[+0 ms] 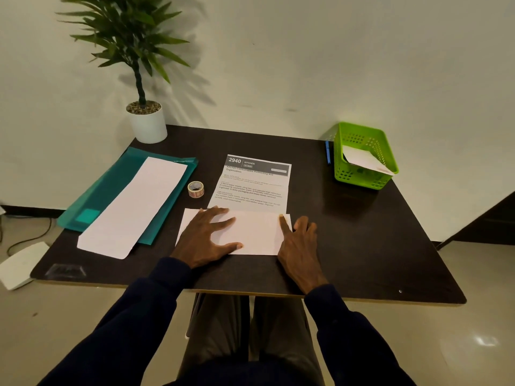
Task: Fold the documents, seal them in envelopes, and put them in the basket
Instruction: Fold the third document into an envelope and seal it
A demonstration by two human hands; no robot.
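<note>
At the far left corner of the dark square table stands a potted green plant in a white pot, and in front of it a translucent teal plastic folder lies with a long white paper sheet on top, its length running from the near left toward the far right. Just right of the folder sits a small roll of tape, close beside the printed white document. That document lies straight ahead of the person, its long axis running away from them, with its near third turned up over the text into a blank flap. The left hand rests flat and spread on the left half of the flap, gripping nothing; the right hand lies at the flap's right edge, forefinger stretched along it, the other fingers loosely curled on the table, also holding nothing. Both hands are about equally near, so the next crease probably runs across, side to side. At the far right a green perforated plastic basket already holds something white, likely an envelope, with a blue pen just left of it; the right hand is the nearer one.
</note>
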